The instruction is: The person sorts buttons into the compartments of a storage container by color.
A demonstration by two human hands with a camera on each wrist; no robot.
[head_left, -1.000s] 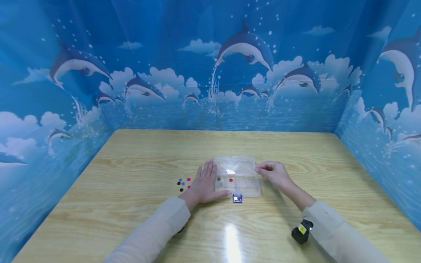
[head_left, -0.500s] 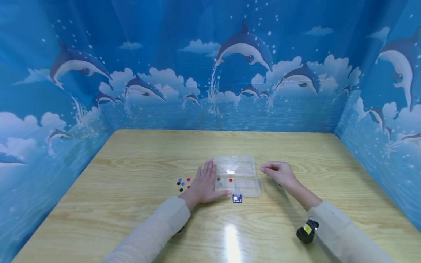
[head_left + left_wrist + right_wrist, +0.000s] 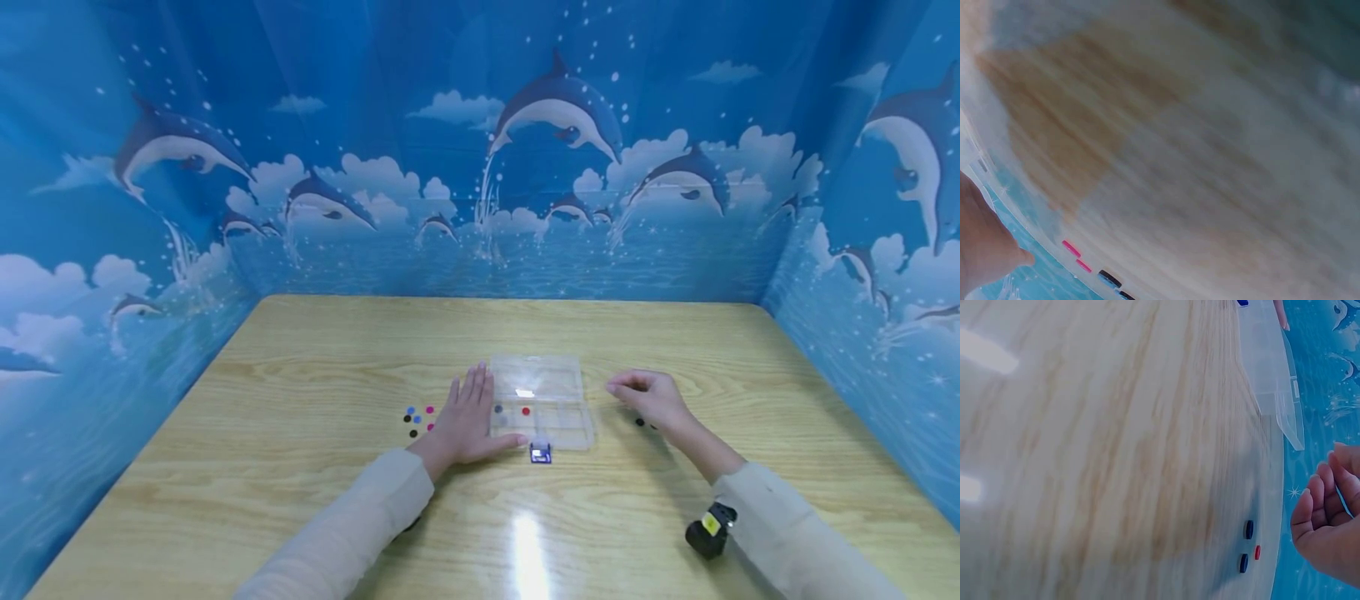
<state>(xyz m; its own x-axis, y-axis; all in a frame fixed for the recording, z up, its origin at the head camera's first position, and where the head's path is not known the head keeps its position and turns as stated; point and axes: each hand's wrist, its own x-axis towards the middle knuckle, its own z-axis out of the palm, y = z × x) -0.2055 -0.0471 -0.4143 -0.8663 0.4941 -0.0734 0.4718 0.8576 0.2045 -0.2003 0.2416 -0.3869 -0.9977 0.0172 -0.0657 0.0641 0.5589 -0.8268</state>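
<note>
A clear plastic compartment box [image 3: 573,429] lies mid-table with its lid [image 3: 555,379] folded back. Inside it are a red disc [image 3: 526,411] and a grey-blue disc [image 3: 498,409], in the left part. My left hand [image 3: 468,421] lies flat along the box's left side, fingers straight and thumb across its front edge. To the right of the box hovers my right hand [image 3: 652,398], thumb and index fingertips together and the other fingers curled. Nothing shows between those tips in the right wrist view. Beneath it are black discs [image 3: 1248,529] and a red disc [image 3: 1257,552].
Several small black, blue and pink discs [image 3: 413,433] lie left of my left hand. A small blue-and-white piece [image 3: 540,452] sits at the box's front edge. A wood-grain table [image 3: 337,350] carries everything, with dolphin-print curtains [image 3: 375,250] behind and at the sides.
My right hand has drawn away to the right from the box's right edge, uncovering black discs on the table. The left hand and the box stay where they were.
</note>
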